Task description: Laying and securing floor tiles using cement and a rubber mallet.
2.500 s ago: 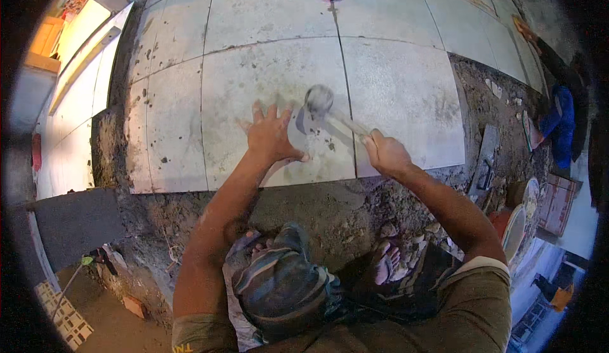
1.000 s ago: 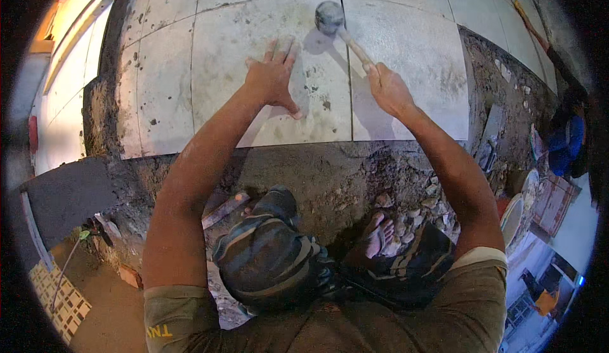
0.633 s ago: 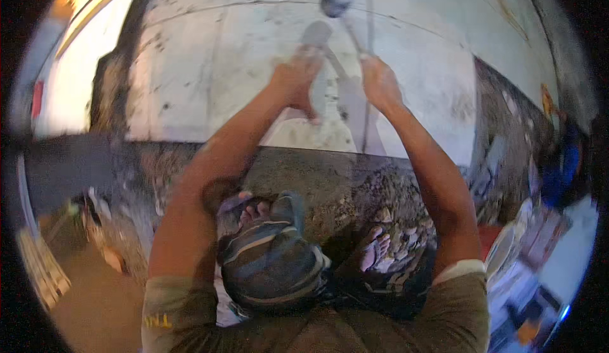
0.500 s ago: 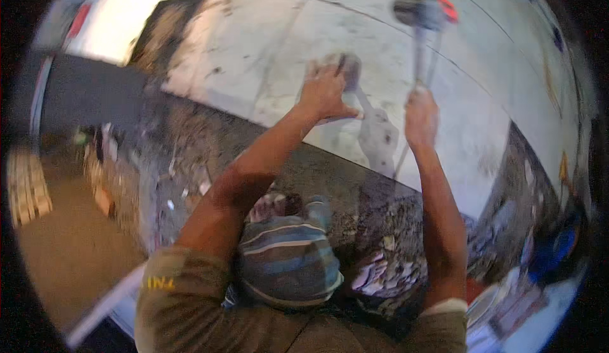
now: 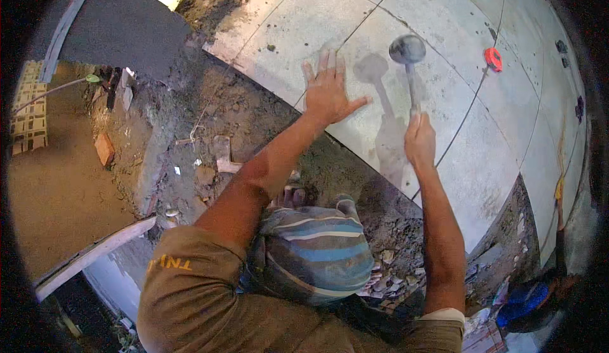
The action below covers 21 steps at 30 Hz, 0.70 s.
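Note:
My right hand (image 5: 421,141) is closed around the handle of a rubber mallet (image 5: 407,49) with a dark rounded head. The head hangs above the pale floor tiles (image 5: 467,151), and its shadow falls on them to the left. Left of the mallet, my left hand (image 5: 327,96) lies flat on a tile, palm down, with fingers and thumb spread. That hand is close to the tile's lower left edge, where bare soil begins.
An orange-red tape measure (image 5: 493,59) lies on the tiles at the right. Rough soil (image 5: 254,108) borders the tiling, with tile shards (image 5: 393,284) nearby. A brick piece (image 5: 104,150) sits at the left, and a blue object (image 5: 523,303) at lower right.
The mallet head has come down and slightly left in the picture. My left hand has flattened onto the tile with its fingers spread. The whole view has shifted.

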Tool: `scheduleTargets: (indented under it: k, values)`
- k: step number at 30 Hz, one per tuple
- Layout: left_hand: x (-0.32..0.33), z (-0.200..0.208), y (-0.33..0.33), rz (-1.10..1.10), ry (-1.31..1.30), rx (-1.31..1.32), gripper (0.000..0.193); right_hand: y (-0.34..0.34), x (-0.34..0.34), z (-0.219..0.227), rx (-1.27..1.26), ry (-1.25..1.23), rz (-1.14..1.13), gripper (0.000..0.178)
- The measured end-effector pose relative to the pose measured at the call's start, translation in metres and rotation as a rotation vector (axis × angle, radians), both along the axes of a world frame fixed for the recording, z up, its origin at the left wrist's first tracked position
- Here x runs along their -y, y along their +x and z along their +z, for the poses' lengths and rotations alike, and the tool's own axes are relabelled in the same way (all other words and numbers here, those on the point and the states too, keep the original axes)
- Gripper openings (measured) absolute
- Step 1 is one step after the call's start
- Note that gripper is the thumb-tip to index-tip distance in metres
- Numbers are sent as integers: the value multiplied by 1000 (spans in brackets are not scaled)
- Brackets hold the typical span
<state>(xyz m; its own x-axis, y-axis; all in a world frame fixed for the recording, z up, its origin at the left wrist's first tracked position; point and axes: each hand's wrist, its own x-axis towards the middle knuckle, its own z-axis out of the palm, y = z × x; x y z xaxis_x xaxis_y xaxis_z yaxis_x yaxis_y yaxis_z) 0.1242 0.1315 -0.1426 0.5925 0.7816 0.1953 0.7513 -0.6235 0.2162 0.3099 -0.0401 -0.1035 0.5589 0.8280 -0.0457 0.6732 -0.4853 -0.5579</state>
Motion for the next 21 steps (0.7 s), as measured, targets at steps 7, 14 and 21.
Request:
scheduleTargets:
  k: [7, 14, 21]
  values:
    - [7, -2, -10, 0, -36, 8, 121, -32, 62, 18, -130, 92, 3, 36]
    - [-3, -10, -6, -9, 80, 72, 103, -35, 95, -3, -110, -71, 56, 34]
    - [5, 3, 4, -30, -17, -47, 106, -13, 43, 26, -158, 116, -3, 34]
